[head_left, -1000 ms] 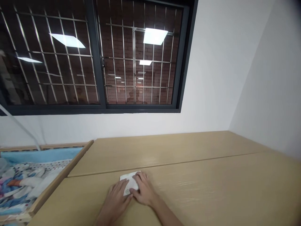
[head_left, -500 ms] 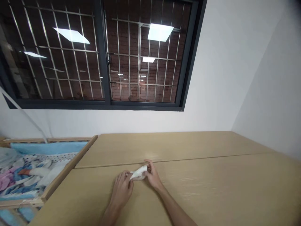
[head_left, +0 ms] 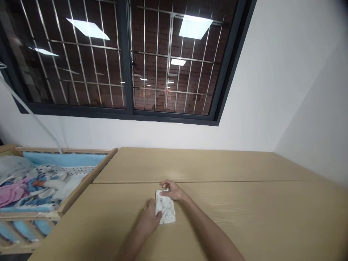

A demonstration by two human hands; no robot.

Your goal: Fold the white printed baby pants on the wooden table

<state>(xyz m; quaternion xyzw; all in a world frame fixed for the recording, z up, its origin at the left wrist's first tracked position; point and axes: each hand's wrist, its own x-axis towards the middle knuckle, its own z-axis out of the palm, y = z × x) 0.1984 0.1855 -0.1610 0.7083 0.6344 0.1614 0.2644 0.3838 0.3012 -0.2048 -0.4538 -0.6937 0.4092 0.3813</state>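
Note:
A small, flat white packet [head_left: 167, 211] with dark printed drawings lies on or just above the wooden tabletop [head_left: 217, 203], near its seam; its exact kind cannot be made out. My left hand [head_left: 150, 217] grips its left edge, thumb over the front and fingers at the side. At the upper edge, my right hand [head_left: 172, 191] pinches it with the thumb across the top face, while the other fingers curl beyond it. Part of the packet's upper and left borders is hidden by my fingers.
To the left stands a wooden crib [head_left: 89, 181] with blue lining and rumpled bedding [head_left: 16, 192]; a pale limb-like shape lies among the cloths. A white pole [head_left: 32, 114] rises from the crib. Behind the tabletop are a white wall and a barred window [head_left: 174, 117].
The packet, bunched and tilted between my hands before, is now flatter with its printed face showing. My left hand has moved down and right along its side. The view has shifted slightly.

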